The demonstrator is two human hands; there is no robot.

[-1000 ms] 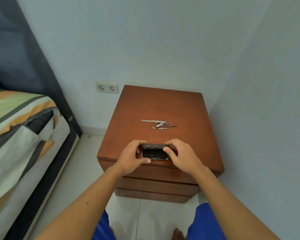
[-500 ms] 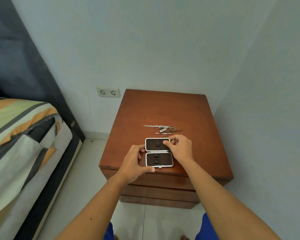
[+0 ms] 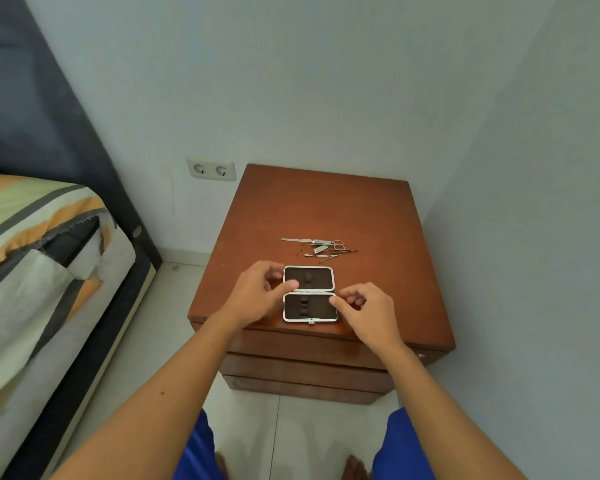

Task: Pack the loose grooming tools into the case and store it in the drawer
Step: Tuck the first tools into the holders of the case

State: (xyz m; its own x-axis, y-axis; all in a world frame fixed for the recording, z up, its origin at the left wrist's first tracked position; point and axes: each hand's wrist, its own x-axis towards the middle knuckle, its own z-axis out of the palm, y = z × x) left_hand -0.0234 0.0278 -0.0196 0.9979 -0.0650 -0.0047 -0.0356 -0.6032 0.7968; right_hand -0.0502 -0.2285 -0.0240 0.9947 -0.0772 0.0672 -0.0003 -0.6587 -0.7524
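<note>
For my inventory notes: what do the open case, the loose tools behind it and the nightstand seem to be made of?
Case: bright silvery rim, likely polished metal; dark matte lining, perhaps velvet or foam.
Loose tools: thin, shiny, silver-coloured, probably steel.
Nightstand: reddish-brown with a soft sheen, apparently varnished wood or veneer.

One case (image 3: 309,294), lying open: two halves. One loose cluster of metal tools (image 3: 321,247) behind it, overlapping; exact count unclear, at least one pair of scissors (image 3: 338,243) and one long file (image 3: 294,240). Two hands: left (image 3: 257,294), right (image 3: 369,313). One nightstand (image 3: 371,216); three drawer fronts. One double wall socket (image 3: 211,169). One bed (image 3: 32,237).
</note>
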